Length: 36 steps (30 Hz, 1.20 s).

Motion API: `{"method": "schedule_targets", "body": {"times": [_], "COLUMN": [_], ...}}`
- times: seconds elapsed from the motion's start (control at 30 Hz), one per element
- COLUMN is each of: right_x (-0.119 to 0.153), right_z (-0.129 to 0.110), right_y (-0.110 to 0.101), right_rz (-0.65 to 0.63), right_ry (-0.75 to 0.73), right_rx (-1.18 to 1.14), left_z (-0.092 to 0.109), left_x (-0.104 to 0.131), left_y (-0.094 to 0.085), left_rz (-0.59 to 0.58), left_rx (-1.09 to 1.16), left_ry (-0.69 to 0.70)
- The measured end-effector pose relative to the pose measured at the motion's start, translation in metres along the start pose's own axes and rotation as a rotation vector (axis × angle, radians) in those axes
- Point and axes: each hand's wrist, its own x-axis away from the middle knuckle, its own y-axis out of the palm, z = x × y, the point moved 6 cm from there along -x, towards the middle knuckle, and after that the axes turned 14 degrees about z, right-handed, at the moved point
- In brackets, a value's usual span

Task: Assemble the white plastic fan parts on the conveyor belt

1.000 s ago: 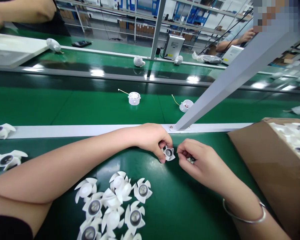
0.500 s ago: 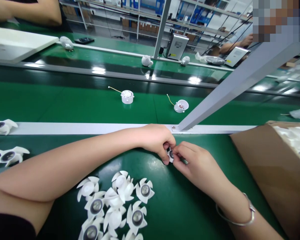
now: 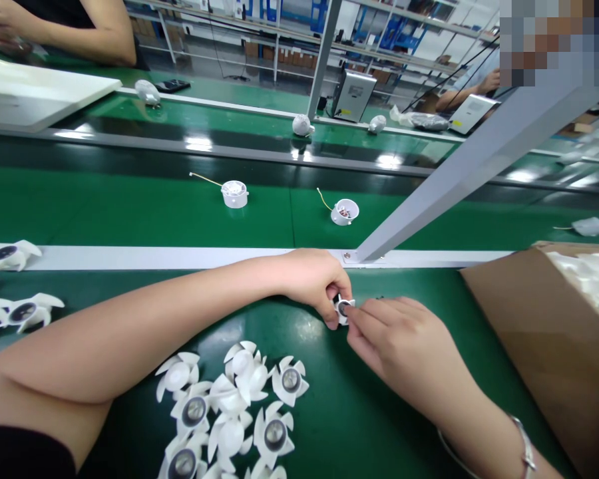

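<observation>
Between thumb and fingers, my left hand [image 3: 319, 283] grips a small white fan wheel [image 3: 344, 309] with a dark round centre, just above the green table. My right hand [image 3: 397, 336] touches the wheel's centre from the right with its fingers pinched together; whatever they may hold is hidden. Nearer to me lies a pile of white fan wheels [image 3: 229, 436], some showing metallic centres and others their smooth white backs.
White round housings with thin wires stand on the green belt [image 3: 234, 194] beyond a white rail [image 3: 130, 258]. A cardboard box [image 3: 539, 346] of white parts is at right. A slanted metal post [image 3: 459, 159] rises behind my hands. More wheels [image 3: 24, 311] lie left.
My right hand has turned and shifted slightly right, uncovering more of the wheel. My left hand has kept its grip. The housings on the belt have moved left; parts on the far line have moved right.
</observation>
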Motion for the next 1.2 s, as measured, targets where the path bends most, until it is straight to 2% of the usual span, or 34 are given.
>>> {"method": "schedule_targets", "body": {"times": [0.1, 0.17, 0.27, 0.33, 0.4, 0.5, 0.63, 0.83, 1.03, 1.2], "right_x": [0.003, 0.006, 0.009, 0.009, 0.009, 0.008, 0.008, 0.009, 0.008, 0.006], "right_z": [0.027, 0.045, 0.057, 0.056, 0.052, 0.049, 0.05, 0.051, 0.049, 0.048], "right_y": [-0.004, -0.003, 0.003, 0.006, 0.007, 0.006, 0.003, 0.003, 0.005, 0.004], "right_rz": [0.095, 0.146, 0.134, 0.105, 0.085, 0.086, 0.107, 0.107, 0.105, 0.118], "right_ry": [0.217, 0.369, 0.468, 0.48, 0.488, 0.498, 0.51, 0.51, 0.497, 0.495], "right_rx": [-0.106, -0.194, -0.293, -0.341, -0.383, -0.408, -0.412, -0.423, -0.443, -0.451], "left_z": [-0.001, -0.004, -0.018, -0.03, -0.038, -0.048, -0.061, -0.075, -0.07, -0.067], "left_x": [0.001, 0.001, -0.002, -0.002, 0.001, 0.003, 0.003, -0.003, 0.003, 0.005], "left_y": [-0.002, -0.006, -0.02, -0.034, -0.046, -0.053, -0.057, -0.054, -0.058, -0.056], "left_rz": [0.001, 0.045, 0.287, 0.521, 0.708, 0.838, 0.85, 0.736, 0.788, 0.76], "left_rx": [0.058, 0.148, 0.147, -0.036, -0.232, -0.341, -0.338, -0.304, -0.371, -0.392], "left_ry": [0.001, 0.001, -0.045, -0.066, -0.053, -0.044, -0.114, -0.113, -0.168, -0.214]}}
